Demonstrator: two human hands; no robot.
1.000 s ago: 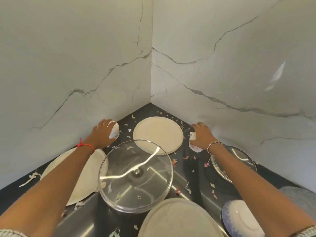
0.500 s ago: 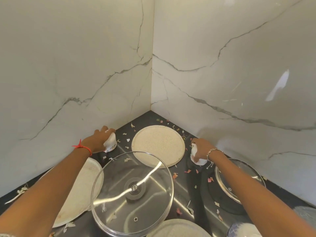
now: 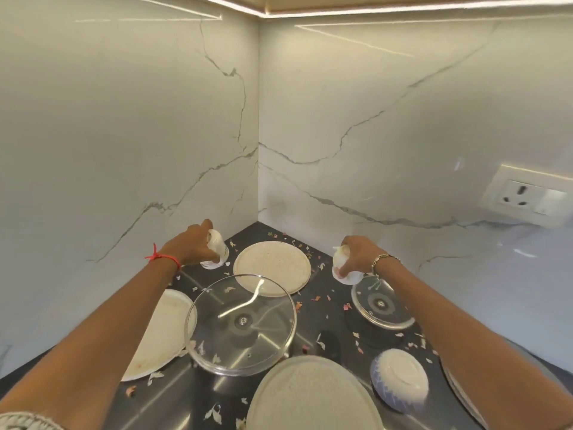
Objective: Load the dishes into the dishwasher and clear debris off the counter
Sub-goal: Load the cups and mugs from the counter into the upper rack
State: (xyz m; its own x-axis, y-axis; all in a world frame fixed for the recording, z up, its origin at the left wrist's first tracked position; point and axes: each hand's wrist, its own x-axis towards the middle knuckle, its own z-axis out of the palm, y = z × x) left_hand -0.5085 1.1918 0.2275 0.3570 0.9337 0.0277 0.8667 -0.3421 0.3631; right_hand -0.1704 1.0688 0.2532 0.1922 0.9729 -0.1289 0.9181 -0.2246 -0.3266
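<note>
I see a dark glossy desk in a white veined-marble corner, littered with scraps. My left hand grips a small white cup; my right hand grips another small white cup.

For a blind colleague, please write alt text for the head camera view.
Each hand, left hand and right hand, grips a small white cup at a dark corner counter strewn with debris, among plates and two glass lids.
</note>
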